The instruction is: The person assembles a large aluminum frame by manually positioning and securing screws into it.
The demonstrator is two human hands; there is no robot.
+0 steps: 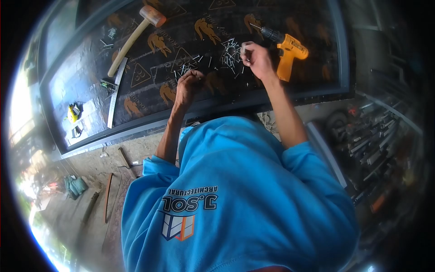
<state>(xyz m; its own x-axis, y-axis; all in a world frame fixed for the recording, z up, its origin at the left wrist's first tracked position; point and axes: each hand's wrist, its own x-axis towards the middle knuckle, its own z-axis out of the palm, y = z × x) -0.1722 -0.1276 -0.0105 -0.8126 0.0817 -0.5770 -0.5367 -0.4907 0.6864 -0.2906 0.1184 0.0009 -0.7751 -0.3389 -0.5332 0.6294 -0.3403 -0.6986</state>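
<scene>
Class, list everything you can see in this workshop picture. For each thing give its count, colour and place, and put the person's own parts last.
board: one, dark with orange prints, fills the top of the view
frame: one, grey, around the board
mallet: one, wooden handle and pale reddish head, upper left on the board
drill: one, yellow and black, upper right, beside the right hand
small fasteners: many, silvery, scattered mid-board around both hands
metal rule: one, grey, left on the board
small tool: one, yellow, far left, kind unclear
shirt: one, blue, bottom centre
left hand: curled, over the fasteners
right hand: at the fastener pile
</scene>
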